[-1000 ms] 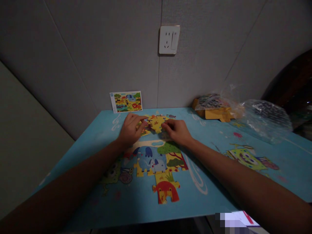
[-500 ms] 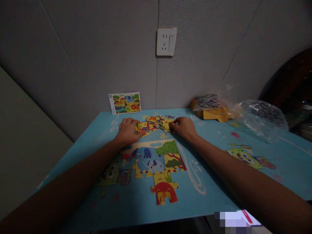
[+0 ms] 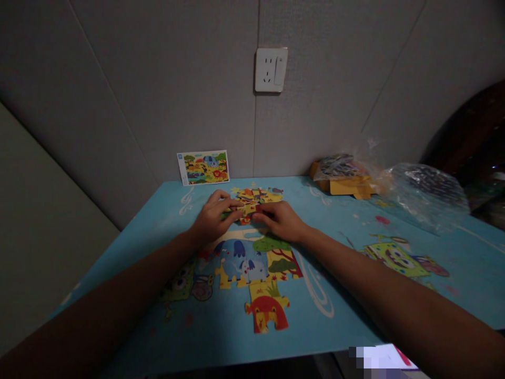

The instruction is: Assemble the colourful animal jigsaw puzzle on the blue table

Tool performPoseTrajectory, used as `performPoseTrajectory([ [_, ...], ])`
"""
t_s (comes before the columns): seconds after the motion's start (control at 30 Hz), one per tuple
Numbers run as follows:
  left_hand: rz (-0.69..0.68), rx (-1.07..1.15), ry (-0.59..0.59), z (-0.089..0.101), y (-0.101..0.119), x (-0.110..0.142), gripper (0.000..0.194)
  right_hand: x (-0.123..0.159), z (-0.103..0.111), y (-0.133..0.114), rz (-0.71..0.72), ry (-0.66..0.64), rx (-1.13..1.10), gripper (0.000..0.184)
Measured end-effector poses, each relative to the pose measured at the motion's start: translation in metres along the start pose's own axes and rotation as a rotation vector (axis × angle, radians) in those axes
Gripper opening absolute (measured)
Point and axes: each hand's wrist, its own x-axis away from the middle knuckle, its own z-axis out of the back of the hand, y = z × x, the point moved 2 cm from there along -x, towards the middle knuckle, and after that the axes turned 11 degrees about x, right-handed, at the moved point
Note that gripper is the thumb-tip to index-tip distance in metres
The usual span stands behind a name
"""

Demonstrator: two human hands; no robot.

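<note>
My left hand (image 3: 212,217) and my right hand (image 3: 282,218) face each other behind the partly joined puzzle. Between their fingertips is a small red and yellow puzzle piece (image 3: 246,214), pinched from both sides and partly covered by fingers. A heap of loose puzzle pieces (image 3: 270,195) lies just beyond the hands. Nearer to me is the joined puzzle section (image 3: 236,260), showing blue elephants and a green tree. A puzzle piece with a red lion's head (image 3: 269,315) adjoins its lower edge. My left forearm hides part of the tabletop.
A picture card (image 3: 205,167) of the animal scene leans on the wall at the back left. At the back right are an orange box (image 3: 347,185) and a crumpled clear plastic bag (image 3: 426,192). The blue table (image 3: 189,342) has printed cartoon figures. A socket (image 3: 271,70) is on the wall.
My right hand has moved left and nearer to me, away from the heap's right side. My left hand has shifted right, so the two now meet around one piece.
</note>
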Motion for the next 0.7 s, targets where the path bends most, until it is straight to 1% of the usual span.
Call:
performPoseTrajectory([
  [0.03,0.051,-0.034,0.022,0.002,-0.002,-0.001,0.018,-0.001,0.000,0.003,-0.046,0.043,0.029,0.034],
  [0.1,0.176,-0.132,0.059,0.006,-0.010,-0.001,0.021,-0.001,0.004,0.014,-0.196,0.143,0.090,0.033],
  [0.17,0.303,-0.225,0.054,0.010,-0.022,0.001,0.027,-0.001,0.008,0.029,-0.362,0.207,0.145,0.035],
  [0.27,0.451,-0.284,-0.001,0.013,-0.041,0.005,0.047,0.000,0.013,0.050,-0.553,0.203,0.228,0.037],
  [0.33,0.504,-0.289,-0.041,0.012,-0.050,0.008,0.053,0.001,0.014,0.060,-0.631,0.180,0.290,0.039],
  [0.4,0.536,-0.285,-0.097,0.009,-0.052,0.010,0.053,0.002,0.013,0.064,-0.680,0.146,0.347,0.041],
  [0.47,0.572,-0.278,-0.165,0.007,-0.050,0.010,0.053,0.002,0.012,0.066,-0.710,0.125,0.386,0.043],
  [0.57,0.624,-0.255,-0.268,0.003,-0.043,0.009,0.051,0.001,0.012,0.065,-0.712,0.151,0.401,0.045],
  [0.63,0.624,-0.245,-0.291,0.003,-0.040,0.007,0.048,0.001,0.011,0.064,-0.685,0.179,0.395,0.044],
  [0.7,0.602,-0.242,-0.277,0.003,-0.039,0.007,0.046,0.000,0.011,0.063,-0.641,0.195,0.386,0.039],
])
